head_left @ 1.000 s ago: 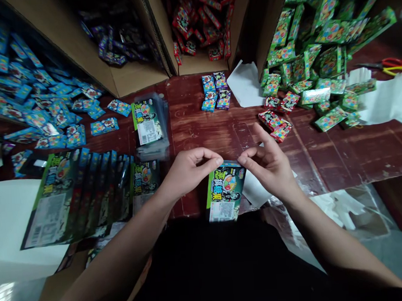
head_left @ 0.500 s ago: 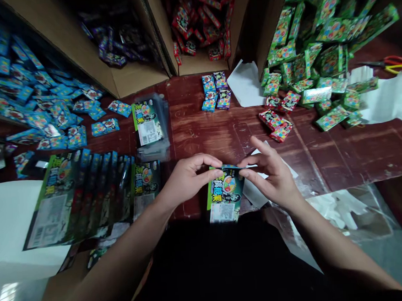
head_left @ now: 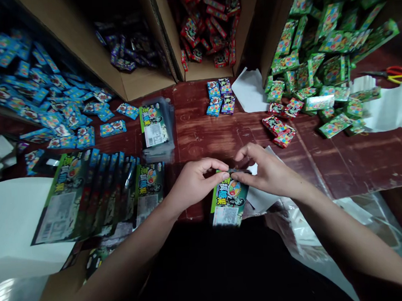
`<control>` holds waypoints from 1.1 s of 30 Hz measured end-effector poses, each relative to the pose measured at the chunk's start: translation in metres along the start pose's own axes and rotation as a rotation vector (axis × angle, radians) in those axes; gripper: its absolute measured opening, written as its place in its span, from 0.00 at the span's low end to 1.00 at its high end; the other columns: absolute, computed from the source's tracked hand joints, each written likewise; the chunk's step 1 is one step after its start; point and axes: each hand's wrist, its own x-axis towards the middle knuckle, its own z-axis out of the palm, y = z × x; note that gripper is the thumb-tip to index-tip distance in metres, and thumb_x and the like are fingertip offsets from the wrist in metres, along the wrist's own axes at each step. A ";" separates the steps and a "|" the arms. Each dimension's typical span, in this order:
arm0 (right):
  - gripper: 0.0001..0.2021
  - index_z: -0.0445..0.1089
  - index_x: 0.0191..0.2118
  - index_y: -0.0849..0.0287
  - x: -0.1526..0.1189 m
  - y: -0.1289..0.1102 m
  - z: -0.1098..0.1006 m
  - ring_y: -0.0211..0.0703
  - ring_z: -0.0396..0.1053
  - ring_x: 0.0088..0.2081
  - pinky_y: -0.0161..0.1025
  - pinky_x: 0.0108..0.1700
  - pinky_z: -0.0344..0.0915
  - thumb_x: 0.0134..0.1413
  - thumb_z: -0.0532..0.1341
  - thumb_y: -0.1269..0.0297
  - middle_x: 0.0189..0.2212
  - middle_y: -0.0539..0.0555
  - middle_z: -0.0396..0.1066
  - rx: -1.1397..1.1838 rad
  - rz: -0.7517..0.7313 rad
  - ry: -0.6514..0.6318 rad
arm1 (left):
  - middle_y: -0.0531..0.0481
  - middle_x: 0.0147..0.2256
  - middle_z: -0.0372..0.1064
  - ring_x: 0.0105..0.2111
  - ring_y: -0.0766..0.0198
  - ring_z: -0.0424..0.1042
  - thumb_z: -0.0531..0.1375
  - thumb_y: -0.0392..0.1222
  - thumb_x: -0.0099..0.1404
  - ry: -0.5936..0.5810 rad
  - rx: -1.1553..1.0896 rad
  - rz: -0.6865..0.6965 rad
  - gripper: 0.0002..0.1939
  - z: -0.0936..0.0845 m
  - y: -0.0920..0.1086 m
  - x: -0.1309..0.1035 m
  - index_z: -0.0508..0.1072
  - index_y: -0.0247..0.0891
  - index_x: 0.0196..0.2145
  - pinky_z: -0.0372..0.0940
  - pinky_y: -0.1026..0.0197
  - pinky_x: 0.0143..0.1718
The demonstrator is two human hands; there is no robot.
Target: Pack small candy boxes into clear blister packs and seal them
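A flat green and black candy packet (head_left: 229, 196) with a white label stands in front of my body at the table's near edge. My left hand (head_left: 203, 180) pinches its top edge between thumb and fingers. At the same edge, my right hand (head_left: 262, 171) has its thumb against the packet's top, with the index finger bent above it. White paper (head_left: 266, 196) lies under and beside my right hand. Left of my left hand is another such packet (head_left: 150, 184), next to a row of filled packets (head_left: 62, 201).
Cartons hold blue (head_left: 4, 54), purple (head_left: 128, 50), red (head_left: 213, 26) and green boxes (head_left: 330, 31). Small blue and purple boxes (head_left: 220, 96), red boxes (head_left: 278, 129), clear sleeves (head_left: 156, 126) and scissors (head_left: 393, 73) lie on the table (head_left: 200, 137).
My right hand has moved in toward my left, its fingers more bent over the packet's top edge. The blue piece seen there earlier no longer shows. The whole view has shifted slightly.
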 end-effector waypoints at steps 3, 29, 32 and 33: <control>0.15 0.64 0.47 0.54 -0.002 -0.003 -0.001 0.47 0.66 0.44 0.46 0.46 0.66 0.58 0.68 0.63 0.43 0.54 0.67 -0.046 -0.101 0.056 | 0.46 0.42 0.80 0.42 0.60 0.79 0.64 0.39 0.65 0.016 -0.006 -0.011 0.07 -0.001 -0.002 -0.002 0.79 0.37 0.40 0.71 0.58 0.47; 0.15 0.69 0.51 0.53 -0.002 0.001 0.008 0.47 0.73 0.43 0.46 0.45 0.72 0.60 0.67 0.62 0.45 0.56 0.70 -0.034 -0.026 0.074 | 0.47 0.42 0.80 0.41 0.60 0.79 0.63 0.42 0.66 0.038 0.010 -0.051 0.10 0.001 -0.016 -0.002 0.79 0.38 0.43 0.72 0.57 0.46; 0.08 0.73 0.48 0.50 -0.006 0.001 0.005 0.50 0.74 0.47 0.48 0.49 0.72 0.65 0.62 0.60 0.46 0.56 0.73 -0.111 -0.099 -0.028 | 0.47 0.42 0.80 0.41 0.59 0.79 0.62 0.42 0.67 0.056 0.024 -0.047 0.10 -0.001 -0.012 -0.008 0.79 0.38 0.44 0.72 0.57 0.46; 0.09 0.73 0.49 0.49 -0.004 0.003 0.005 0.49 0.75 0.48 0.48 0.50 0.72 0.66 0.60 0.60 0.47 0.55 0.75 -0.092 -0.093 -0.093 | 0.47 0.42 0.80 0.42 0.59 0.79 0.61 0.41 0.68 0.070 0.037 -0.039 0.10 -0.003 -0.010 -0.013 0.79 0.38 0.44 0.72 0.57 0.47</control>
